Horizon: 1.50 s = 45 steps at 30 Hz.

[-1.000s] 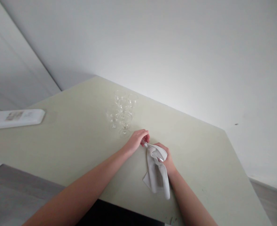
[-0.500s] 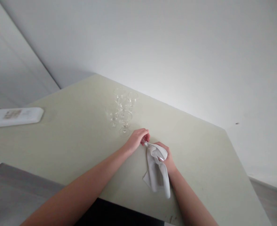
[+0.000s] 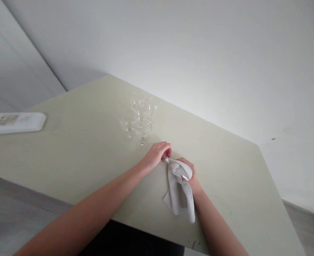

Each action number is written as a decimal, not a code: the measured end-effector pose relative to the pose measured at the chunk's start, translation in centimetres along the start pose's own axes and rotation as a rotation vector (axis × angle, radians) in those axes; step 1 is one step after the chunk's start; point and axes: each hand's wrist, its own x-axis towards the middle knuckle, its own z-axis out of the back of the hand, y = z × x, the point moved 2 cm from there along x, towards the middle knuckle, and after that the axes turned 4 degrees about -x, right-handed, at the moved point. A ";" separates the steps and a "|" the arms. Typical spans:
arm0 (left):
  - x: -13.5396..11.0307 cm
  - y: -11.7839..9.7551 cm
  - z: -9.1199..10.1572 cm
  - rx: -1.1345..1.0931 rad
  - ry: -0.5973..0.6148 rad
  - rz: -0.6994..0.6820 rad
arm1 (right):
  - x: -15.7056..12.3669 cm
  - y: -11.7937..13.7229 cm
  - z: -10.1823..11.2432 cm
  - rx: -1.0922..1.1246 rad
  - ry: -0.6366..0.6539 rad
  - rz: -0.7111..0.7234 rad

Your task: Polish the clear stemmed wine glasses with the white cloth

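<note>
1. Left hand (image 3: 158,155): its fingers curl and pinch the stem end of a tilted clear glass (image 3: 183,173), whose bowl points toward four o'clock.
2. Right hand (image 3: 195,180): wraps the bowl's far side through a pale cloth (image 3: 174,201) hanging toward six o'clock; its fingertips are hidden, so I cannot tell their spread.
3. Five stemmed glasses (image 3: 142,113) stand upright on the table (image 3: 85,149), near the left hand at eleven o'clock.
4. A white labelled object (image 3: 33,122) lies well apart, toward nine o'clock.
</note>
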 end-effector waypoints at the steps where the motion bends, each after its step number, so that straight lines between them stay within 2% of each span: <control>1: 0.0 0.0 0.0 0.001 0.002 -0.002 | 0.0 0.0 0.0 0.000 0.000 0.004; 8: 0.0 0.0 0.0 0.004 0.005 0.002 | -0.2 0.1 0.1 -0.010 0.005 -0.029; 32: 0.4 0.8 0.2 0.064 -0.031 -0.046 | 0.4 -0.3 -0.1 0.013 -0.031 0.080; 41: 1.0 1.3 0.2 0.046 -0.031 -0.049 | 0.4 -0.4 -0.2 0.006 -0.029 0.068; 43: 0.8 1.3 0.3 0.033 -0.046 -0.066 | 0.4 -0.4 0.0 0.006 -0.027 0.069; 45: 0.3 0.9 0.4 0.012 -0.043 -0.138 | 0.4 -0.5 0.3 0.005 -0.034 0.073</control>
